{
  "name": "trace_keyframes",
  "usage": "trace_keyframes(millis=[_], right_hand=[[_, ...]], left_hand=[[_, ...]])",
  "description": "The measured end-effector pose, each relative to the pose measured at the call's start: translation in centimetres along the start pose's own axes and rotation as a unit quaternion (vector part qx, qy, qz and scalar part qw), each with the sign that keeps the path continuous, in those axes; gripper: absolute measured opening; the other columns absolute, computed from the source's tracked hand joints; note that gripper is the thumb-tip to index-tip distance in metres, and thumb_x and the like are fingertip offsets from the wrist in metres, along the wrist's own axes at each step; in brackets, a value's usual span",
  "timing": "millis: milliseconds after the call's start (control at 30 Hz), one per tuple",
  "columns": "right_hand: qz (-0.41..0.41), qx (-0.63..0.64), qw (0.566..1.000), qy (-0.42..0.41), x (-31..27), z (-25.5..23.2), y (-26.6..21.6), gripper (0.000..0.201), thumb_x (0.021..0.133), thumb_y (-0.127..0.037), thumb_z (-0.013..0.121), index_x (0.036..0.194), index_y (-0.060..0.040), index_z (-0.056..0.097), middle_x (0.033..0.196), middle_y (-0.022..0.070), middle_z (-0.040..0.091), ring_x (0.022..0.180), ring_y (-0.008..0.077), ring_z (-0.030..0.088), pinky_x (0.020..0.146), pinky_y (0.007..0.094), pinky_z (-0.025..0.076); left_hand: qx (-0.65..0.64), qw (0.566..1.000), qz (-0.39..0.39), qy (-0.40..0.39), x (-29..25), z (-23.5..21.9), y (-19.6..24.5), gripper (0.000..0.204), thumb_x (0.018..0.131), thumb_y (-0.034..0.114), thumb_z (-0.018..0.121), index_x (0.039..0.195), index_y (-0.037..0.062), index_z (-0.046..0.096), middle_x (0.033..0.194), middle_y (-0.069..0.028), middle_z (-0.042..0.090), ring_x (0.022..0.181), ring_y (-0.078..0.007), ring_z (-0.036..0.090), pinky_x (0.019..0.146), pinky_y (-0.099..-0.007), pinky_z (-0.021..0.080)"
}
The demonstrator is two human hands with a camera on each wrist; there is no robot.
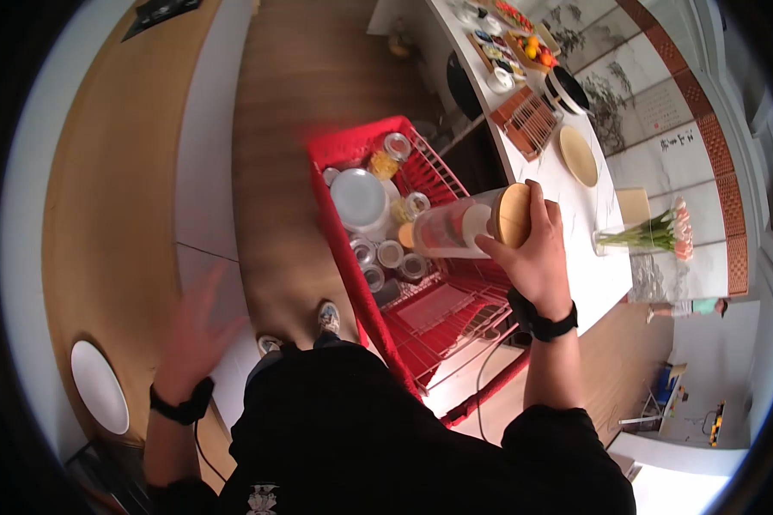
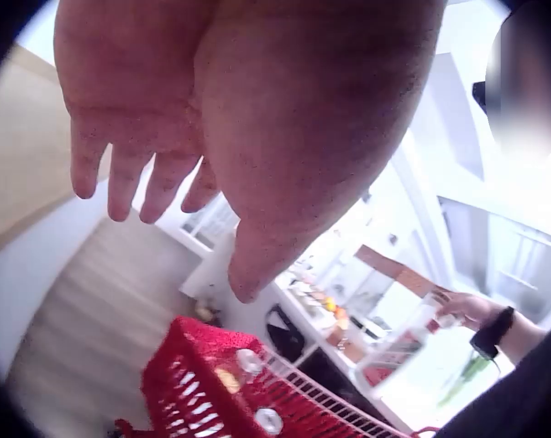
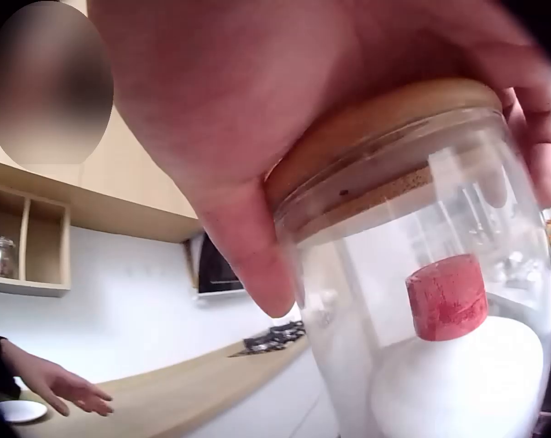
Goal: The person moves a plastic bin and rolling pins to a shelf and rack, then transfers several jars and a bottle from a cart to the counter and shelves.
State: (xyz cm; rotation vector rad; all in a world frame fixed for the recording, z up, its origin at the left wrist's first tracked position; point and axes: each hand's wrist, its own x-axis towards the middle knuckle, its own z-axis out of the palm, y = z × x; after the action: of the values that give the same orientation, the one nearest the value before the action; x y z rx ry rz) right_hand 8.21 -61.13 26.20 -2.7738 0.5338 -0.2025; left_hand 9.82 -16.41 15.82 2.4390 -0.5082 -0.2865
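My right hand [image 1: 537, 262] grips a clear glass jar [image 1: 447, 227] by its round wooden lid [image 1: 513, 216], holding it tilted above the cart's right side. In the right wrist view, thumb and fingers spread around the lid, and a white object with a red top [image 3: 449, 297] shows inside or through the glass. My left hand [image 1: 193, 339], blurred, hovers at the left with nothing in it; its fingers are extended in the left wrist view. Below the jar stands a red cart [image 1: 349, 275] with several lidded jars [image 1: 391, 253] and pale plates [image 1: 358, 197].
Right of the cart, a white counter [image 1: 610, 279] bears a beige oval plate [image 1: 578, 156], a wire rack [image 1: 537, 129], fruit [image 1: 537, 53] and tulips [image 1: 680, 227] in a vase. At left, a wooden worktop [image 1: 103, 215] holds a white plate [image 1: 100, 386]. Another person [image 1: 704, 306] is far right.
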Motion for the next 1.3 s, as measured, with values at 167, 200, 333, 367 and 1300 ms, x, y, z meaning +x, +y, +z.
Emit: trace_keyframes(millis=[167, 200, 333, 367, 1300], right_hand=[[-0.189, 0.037, 0.981, -0.013, -1.4, -4.0, -9.1, 0.106, 0.063, -0.030, 0.090, 0.151, 0.0034, 0.041, 0.124, 0.0219, 0.056, 0.119, 0.0386, 0.057, 0.103, 0.0431, 0.048], [-0.210, 0.047, 0.976, -0.010, -1.7, -4.5, -10.9, 0.106, 0.063, -0.030, 0.090, 0.151, 0.0034, 0.041, 0.124, 0.0219, 0.056, 0.119, 0.0386, 0.057, 0.103, 0.0431, 0.048], [-0.291, 0.084, 0.953, -0.032, -3.3, -6.4, -18.6, 0.104, 0.060, -0.027, 0.090, 0.149, 0.0003, 0.046, 0.124, 0.0219, 0.058, 0.116, 0.0388, 0.061, 0.099, 0.0426, 0.051], [-0.313, 0.089, 0.945, -0.039, -3.6, -6.9, -20.2, 0.105, 0.059, -0.027, 0.091, 0.150, 0.0003, 0.045, 0.125, 0.0218, 0.058, 0.116, 0.0382, 0.061, 0.100, 0.0427, 0.051], [-0.294, 0.217, 0.925, -0.105, -4.7, 8.9, -14.1, 0.032, 0.096, -0.014, 0.070, 0.124, 0.0018, 0.065, 0.101, 0.0177, 0.074, 0.092, 0.0262, 0.072, 0.083, 0.0341, 0.054]], left_hand=[[-0.133, 0.967, 0.216, 0.011, 5.4, -1.9, 8.5, 0.103, 0.077, 0.024, 0.089, 0.159, 0.0021, 0.029, 0.157, -0.0215, 0.041, 0.143, -0.0385, 0.042, 0.117, -0.0448, 0.038], [-0.136, 0.959, 0.243, 0.052, 6.3, -1.8, 9.3, 0.111, 0.073, 0.026, 0.092, 0.159, 0.0007, 0.027, 0.157, -0.0225, 0.040, 0.144, -0.0389, 0.041, 0.117, -0.0451, 0.038], [-0.180, 0.924, 0.280, 0.186, 7.1, -2.1, 10.4, 0.130, 0.061, 0.032, 0.099, 0.159, -0.0015, 0.021, 0.155, -0.0272, 0.039, 0.144, -0.0407, 0.040, 0.117, -0.0467, 0.038], [-0.197, 0.917, 0.275, 0.212, 6.6, -2.3, 10.2, 0.131, 0.061, 0.033, 0.099, 0.159, -0.0012, 0.020, 0.155, -0.0278, 0.039, 0.143, -0.0412, 0.042, 0.117, -0.0469, 0.038], [0.112, 0.653, -0.078, 0.745, -11.9, -44.0, -10.3, 0.109, 0.069, 0.036, 0.093, 0.148, -0.0052, 0.030, 0.140, -0.0288, 0.051, 0.129, -0.0387, 0.056, 0.108, -0.0443, 0.047]])
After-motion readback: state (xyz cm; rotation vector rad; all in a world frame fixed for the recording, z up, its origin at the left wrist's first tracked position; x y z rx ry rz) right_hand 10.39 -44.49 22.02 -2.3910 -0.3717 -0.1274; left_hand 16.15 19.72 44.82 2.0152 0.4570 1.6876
